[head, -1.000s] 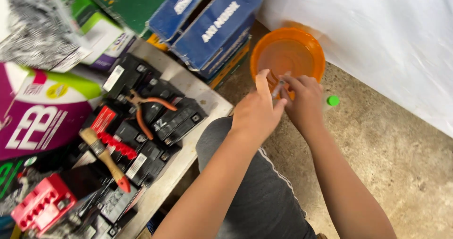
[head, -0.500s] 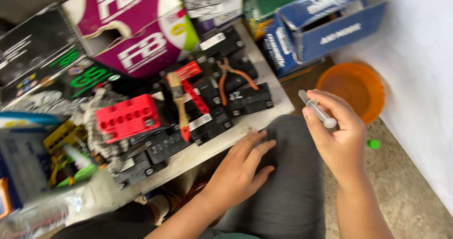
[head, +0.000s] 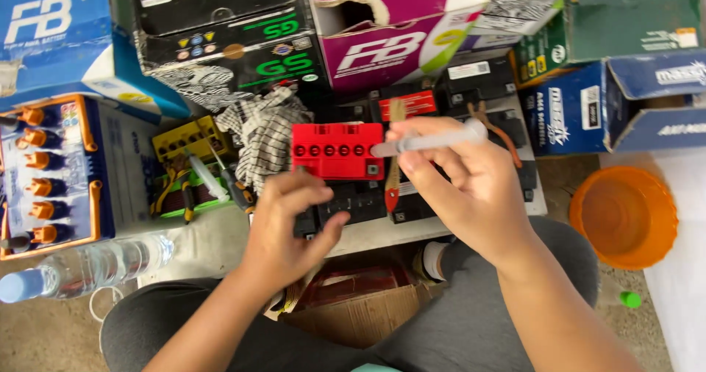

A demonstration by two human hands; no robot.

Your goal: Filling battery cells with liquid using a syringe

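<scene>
Okay, keep your right hand (head: pixel 478 188) pinching the syringe (head: pixel 426 142) level, tip at the red battery (head: pixel 337 150) ports, and steady its case with your loosely curled left hand (head: pixel 283 229).

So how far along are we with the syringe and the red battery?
Done: the right hand holds the syringe level, its tip over the red battery and its row of round top openings. In hand: the left hand rests on a black battery in front. Left: the tip has not entered any opening; whether the syringe is filled cannot be told.
</scene>
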